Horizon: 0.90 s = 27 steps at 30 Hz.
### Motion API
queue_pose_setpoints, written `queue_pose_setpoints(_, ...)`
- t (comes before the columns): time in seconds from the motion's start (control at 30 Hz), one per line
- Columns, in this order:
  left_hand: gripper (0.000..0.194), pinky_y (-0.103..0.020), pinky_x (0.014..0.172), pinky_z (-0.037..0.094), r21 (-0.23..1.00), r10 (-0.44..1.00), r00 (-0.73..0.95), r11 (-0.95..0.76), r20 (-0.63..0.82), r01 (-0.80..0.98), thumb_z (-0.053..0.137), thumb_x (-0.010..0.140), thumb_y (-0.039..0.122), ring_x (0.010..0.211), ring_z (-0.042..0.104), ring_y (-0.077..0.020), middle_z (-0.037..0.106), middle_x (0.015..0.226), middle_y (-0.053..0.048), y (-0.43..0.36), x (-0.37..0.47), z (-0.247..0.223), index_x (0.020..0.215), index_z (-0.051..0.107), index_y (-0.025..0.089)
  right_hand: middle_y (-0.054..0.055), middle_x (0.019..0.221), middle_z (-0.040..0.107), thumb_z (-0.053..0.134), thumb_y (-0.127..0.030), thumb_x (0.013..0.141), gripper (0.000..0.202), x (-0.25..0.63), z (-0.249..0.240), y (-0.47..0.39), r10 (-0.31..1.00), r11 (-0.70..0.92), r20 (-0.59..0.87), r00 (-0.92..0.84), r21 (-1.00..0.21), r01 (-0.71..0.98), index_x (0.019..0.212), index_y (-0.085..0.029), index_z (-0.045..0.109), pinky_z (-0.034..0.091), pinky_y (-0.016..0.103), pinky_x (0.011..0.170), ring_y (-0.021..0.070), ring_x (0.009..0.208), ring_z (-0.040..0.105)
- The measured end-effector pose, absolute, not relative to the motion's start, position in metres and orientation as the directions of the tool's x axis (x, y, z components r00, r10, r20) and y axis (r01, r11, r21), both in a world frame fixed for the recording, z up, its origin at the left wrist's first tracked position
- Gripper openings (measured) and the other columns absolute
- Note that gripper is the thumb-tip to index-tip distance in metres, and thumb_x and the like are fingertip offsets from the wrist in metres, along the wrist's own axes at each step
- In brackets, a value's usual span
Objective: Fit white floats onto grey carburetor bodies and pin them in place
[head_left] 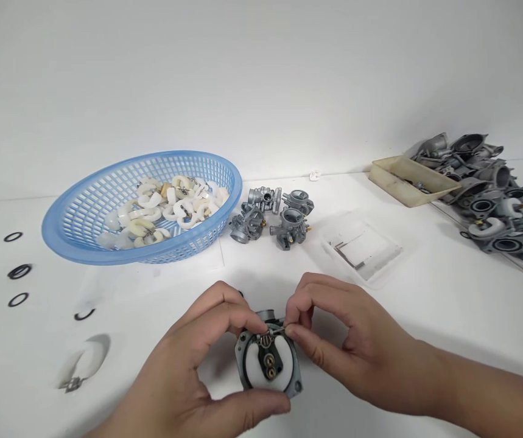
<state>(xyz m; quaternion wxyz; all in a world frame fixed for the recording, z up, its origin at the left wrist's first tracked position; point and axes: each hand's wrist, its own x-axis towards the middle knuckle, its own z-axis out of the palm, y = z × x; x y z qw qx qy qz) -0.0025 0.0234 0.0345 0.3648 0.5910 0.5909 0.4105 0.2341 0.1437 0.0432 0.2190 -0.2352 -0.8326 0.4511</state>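
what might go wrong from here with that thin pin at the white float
The thin metal pin pinched by the right hand might slip and drop, being so slender.
If the left hand lets the grey metal body tilt, the pin could miss the hinge of the white float.
The left forearm might brush the loose float lying beside it.

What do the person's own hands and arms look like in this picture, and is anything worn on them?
The left hand and the right hand are both bare, with no gloves, rings or clear markings visible. The right forearm is bare out to the picture's edge, with no sleeve, watch or bracelet in view. Most of the left forearm is out of frame, so a sleeve there cannot be ruled out.
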Motion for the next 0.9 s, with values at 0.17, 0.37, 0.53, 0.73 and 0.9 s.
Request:
queue_pose_setpoints(0.17,0.042,-0.027,0.078,0.053,0.931,1.000,-0.003,-0.028,0.031,0.363,0.101,0.081,0.030,0.086,0.066,-0.0152,0.065,0.104,0.006,0.024,-0.003,0.035,0.112,0.077,0.042,-0.002,0.092,0.068,0.072,-0.024,0.107,0.010,0.235,0.045,0.143,0.600,0.370,0.061,-0.798,-0.905,0.209,0.097,-0.025,0.070,0.050,0.024,0.070,0.0120,0.079,0.062)
queue_pose_setpoints(0.37,0.043,-0.025,0.073,0.052,0.943,0.995,0.026,-0.101,0.098,0.316,0.105,0.081,0.036,0.084,0.065,-0.0150,0.064,0.104,0.005,0.028,-0.006,0.026,0.113,0.076,0.040,-0.002,0.090,0.066,0.073,-0.026,0.108,0.012,0.236,0.041,0.145,0.605,0.318,0.028,-0.796,-0.925,0.209,0.097,-0.023,0.069,0.047,0.023,0.065,0.0109,0.074,0.056)
queue_pose_setpoints(0.53,0.042,-0.024,0.068,0.052,0.952,0.994,0.036,-0.105,0.099,0.289,0.106,0.081,0.038,0.081,0.063,-0.0146,0.063,0.105,0.004,0.026,-0.006,0.020,0.111,0.077,0.036,-0.001,0.090,0.065,0.070,-0.032,0.111,0.017,0.236,0.036,0.147,0.597,0.288,0.020,-0.802,-0.938,0.191,0.098,-0.022,0.069,0.046,0.023,0.063,0.0104,0.071,0.053)
queue_pose_setpoints(0.73,0.043,-0.024,0.070,0.054,0.953,0.997,0.023,-0.083,0.080,0.290,0.105,0.079,0.030,0.082,0.064,-0.0142,0.063,0.105,0.004,0.025,-0.005,0.023,0.111,0.077,0.036,0.000,0.091,0.068,0.072,-0.024,0.107,0.011,0.237,0.041,0.147,0.582,0.395,0.089,-0.809,-0.900,0.185,0.097,-0.023,0.070,0.050,0.025,0.070,0.0132,0.078,0.061)
queue_pose_setpoints(0.9,0.046,-0.022,0.071,0.055,0.950,0.993,0.026,-0.114,0.111,0.292,0.105,0.078,0.025,0.083,0.065,-0.0137,0.064,0.105,0.004,0.028,-0.005,0.025,0.112,0.077,0.038,-0.001,0.089,0.068,0.073,-0.021,0.104,0.010,0.236,0.043,0.147,0.579,0.430,0.126,-0.805,-0.887,0.170,0.095,-0.023,0.070,0.052,0.026,0.072,0.0130,0.078,0.062)
